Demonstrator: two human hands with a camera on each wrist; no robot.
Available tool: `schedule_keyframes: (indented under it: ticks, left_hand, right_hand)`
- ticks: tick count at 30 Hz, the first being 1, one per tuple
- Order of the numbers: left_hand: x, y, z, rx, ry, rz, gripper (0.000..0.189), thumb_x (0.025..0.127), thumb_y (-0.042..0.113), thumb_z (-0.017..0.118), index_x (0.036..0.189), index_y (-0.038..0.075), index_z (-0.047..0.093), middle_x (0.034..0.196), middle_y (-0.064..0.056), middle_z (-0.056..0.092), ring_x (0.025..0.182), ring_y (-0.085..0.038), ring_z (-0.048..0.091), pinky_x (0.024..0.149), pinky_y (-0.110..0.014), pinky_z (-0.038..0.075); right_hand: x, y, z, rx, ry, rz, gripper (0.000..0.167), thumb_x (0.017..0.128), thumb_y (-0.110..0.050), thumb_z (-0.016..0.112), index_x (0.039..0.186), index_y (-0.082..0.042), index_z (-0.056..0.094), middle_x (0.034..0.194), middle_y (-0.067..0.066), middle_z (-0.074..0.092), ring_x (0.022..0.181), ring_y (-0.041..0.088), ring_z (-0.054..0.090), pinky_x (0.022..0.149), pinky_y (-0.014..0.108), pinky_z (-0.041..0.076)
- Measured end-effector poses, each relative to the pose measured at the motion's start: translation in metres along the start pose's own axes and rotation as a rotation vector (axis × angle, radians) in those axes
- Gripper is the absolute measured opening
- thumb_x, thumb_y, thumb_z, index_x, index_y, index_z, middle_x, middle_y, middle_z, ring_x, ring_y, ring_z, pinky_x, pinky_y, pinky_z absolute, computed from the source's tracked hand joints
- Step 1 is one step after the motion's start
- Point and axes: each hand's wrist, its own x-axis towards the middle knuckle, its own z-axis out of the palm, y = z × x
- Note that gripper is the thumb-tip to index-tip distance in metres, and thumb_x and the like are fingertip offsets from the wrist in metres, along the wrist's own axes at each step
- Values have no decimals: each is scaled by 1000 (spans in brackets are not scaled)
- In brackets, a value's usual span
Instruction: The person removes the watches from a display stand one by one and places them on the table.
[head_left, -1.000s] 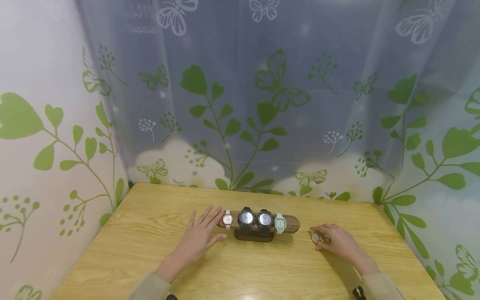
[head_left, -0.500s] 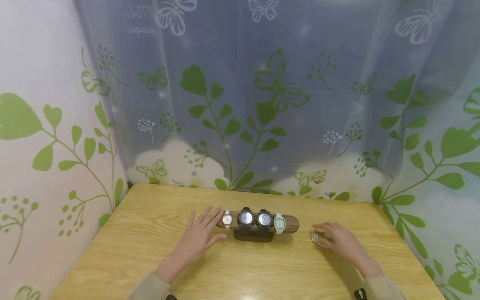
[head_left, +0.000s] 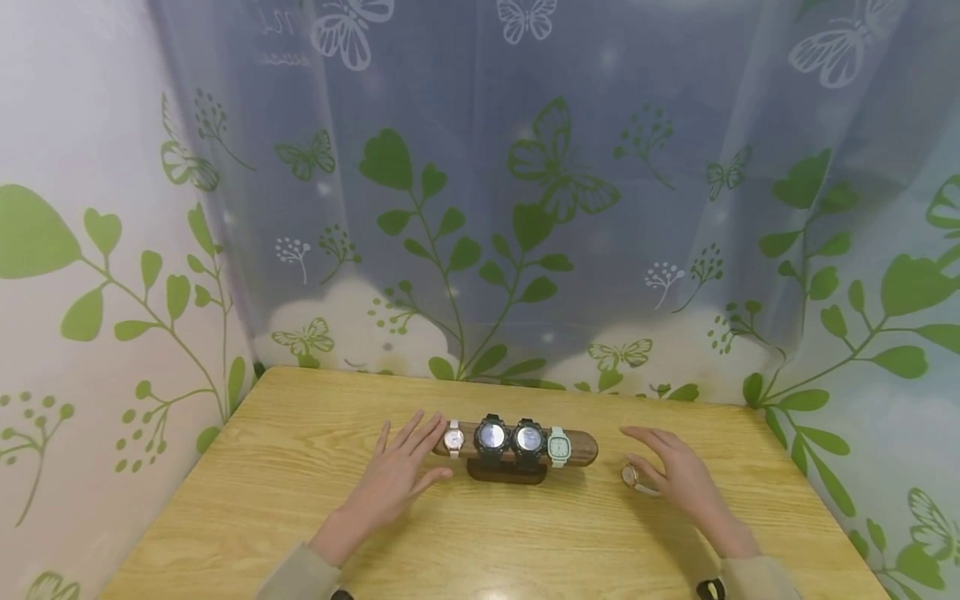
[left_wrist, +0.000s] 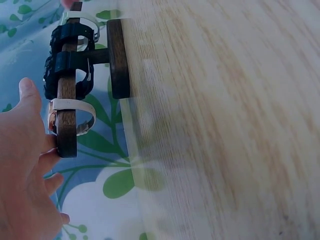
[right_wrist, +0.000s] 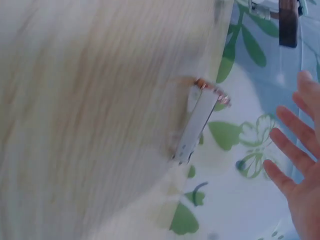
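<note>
A wooden watch stand (head_left: 584, 448) holds several watches: a small white-strapped watch (head_left: 453, 438) at its left end, two black watches (head_left: 492, 437) in the middle and a pale green square watch (head_left: 559, 447) at the right. My left hand (head_left: 393, 475) rests its fairly straight fingers against the stand's left end; in the left wrist view, fingertips (left_wrist: 49, 159) touch that wooden end. On the table lies another watch (right_wrist: 200, 117), with a white strap and rose-gold case. Just over it, my right hand (head_left: 686, 483) has its fingers extended, apart from the watch in the right wrist view.
The wooden table (head_left: 480, 542) reaches back to a curtain (head_left: 480, 208) printed with green leaves and butterflies. Similar printed cloth hangs at the left and right sides. A dark band shows at each sleeve (head_left: 757, 575).
My right hand has let go of the white-strapped watch, and its fingers have spread and lifted off. The watch stays on the table right of the stand. My left hand has not moved.
</note>
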Motion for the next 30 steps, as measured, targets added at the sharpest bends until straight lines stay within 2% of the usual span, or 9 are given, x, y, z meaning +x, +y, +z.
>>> schedule_keyframes:
  ticks: [4, 8, 12, 15, 18, 24, 30]
  left_hand:
    - [0, 0, 1, -6, -18, -10, 75, 100, 57, 48, 159, 13, 32, 166, -2, 27, 154, -31, 21, 120, -68, 11]
    - [0, 0, 0, -10, -12, -7, 75, 100, 55, 50, 158, 11, 35, 165, -4, 29, 153, -32, 22, 119, -69, 11]
    - [0, 0, 1, -10, 8, 3, 74, 100, 55, 51, 157, 9, 37, 163, -6, 33, 152, -33, 25, 119, -70, 14]
    - [1, -1, 2, -10, 12, 5, 74, 100, 55, 51, 157, 10, 37, 164, -6, 32, 152, -34, 26, 119, -70, 14]
    - [1, -2, 3, -11, 6, 4, 74, 100, 55, 51, 157, 10, 37, 165, -4, 30, 152, -34, 27, 119, -70, 13]
    - [1, -2, 2, -13, -15, -3, 75, 100, 54, 52, 158, 11, 35, 165, -2, 27, 152, -35, 26, 119, -69, 10]
    - [1, -2, 2, 6, -18, -4, 75, 99, 54, 54, 158, 12, 34, 166, -1, 25, 153, -33, 24, 119, -68, 11]
  right_hand:
    - [9, -9, 4, 0, 55, -59, 54, 83, -6, 81, 134, -8, 63, 125, 15, 69, 110, 36, 66, 88, 57, 56]
    - [20, -21, 9, 19, 78, -105, 59, 81, -7, 82, 137, -7, 61, 128, 16, 67, 113, 37, 64, 92, 58, 54]
    - [30, -31, 16, 39, 54, -144, 64, 80, -15, 83, 139, -5, 59, 133, 17, 63, 119, 36, 60, 98, 59, 49]
    - [35, -39, 22, 60, 7, -155, 68, 82, -28, 83, 141, -6, 57, 138, 16, 61, 124, 35, 58, 102, 60, 47]
    - [39, -47, 28, 70, -31, -169, 74, 80, -36, 83, 142, -6, 56, 140, 14, 60, 126, 36, 57, 102, 62, 47]
    - [45, -61, 37, 32, -62, -183, 85, 71, -37, 89, 142, -4, 56, 141, 14, 58, 126, 39, 56, 101, 64, 47]
    - [46, -65, 47, -35, -45, -232, 82, 75, -42, 84, 141, -3, 57, 137, 17, 61, 124, 39, 58, 99, 64, 48]
